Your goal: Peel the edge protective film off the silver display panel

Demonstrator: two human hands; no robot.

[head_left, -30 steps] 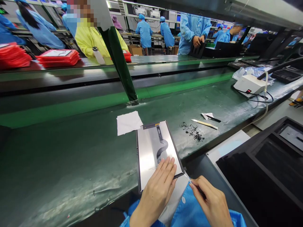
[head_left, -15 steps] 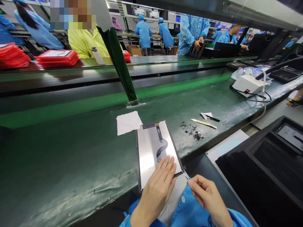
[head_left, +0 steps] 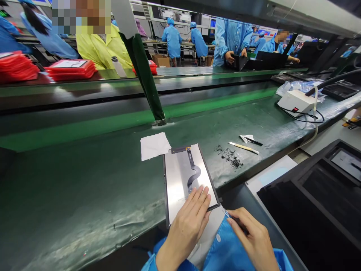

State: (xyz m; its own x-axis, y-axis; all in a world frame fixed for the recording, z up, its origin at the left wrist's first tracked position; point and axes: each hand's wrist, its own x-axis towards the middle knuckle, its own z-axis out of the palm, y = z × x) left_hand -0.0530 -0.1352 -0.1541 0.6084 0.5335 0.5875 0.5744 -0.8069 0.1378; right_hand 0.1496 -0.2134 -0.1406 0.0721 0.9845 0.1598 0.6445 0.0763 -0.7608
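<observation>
In the head view, the two hands are nearest and they are apart from each other. The right hand (head_left: 251, 231) is closed on slim metal tweezers (head_left: 226, 212), and their tips are at the near right corner of a display panel (head_left: 180, 169); whether they touch it, I cannot tell. The left hand (head_left: 187, 218) lies flat on the panel, with the fingers extended and gripping nothing. This panel lies on the green tabletop (head_left: 107, 184), with its near end reaching over the front edge. A dark, curved ribbon cable (head_left: 194, 171) runs along its silver back.

To the right, below the tabletop, there is a large black tray (head_left: 307, 203). A bit farther, black scraps (head_left: 233, 160) lie scattered, near a knife with a pale handle (head_left: 244, 148). White sheets (head_left: 155, 146) lie just beside the far left corner of the panel. Beyond, on the right, stands a white box with a red switch (head_left: 297, 101).

Farther away, red stacks (head_left: 72, 70) rest on another line, where a person in yellow (head_left: 103, 47) and a person in blue (head_left: 233, 39) are present.
</observation>
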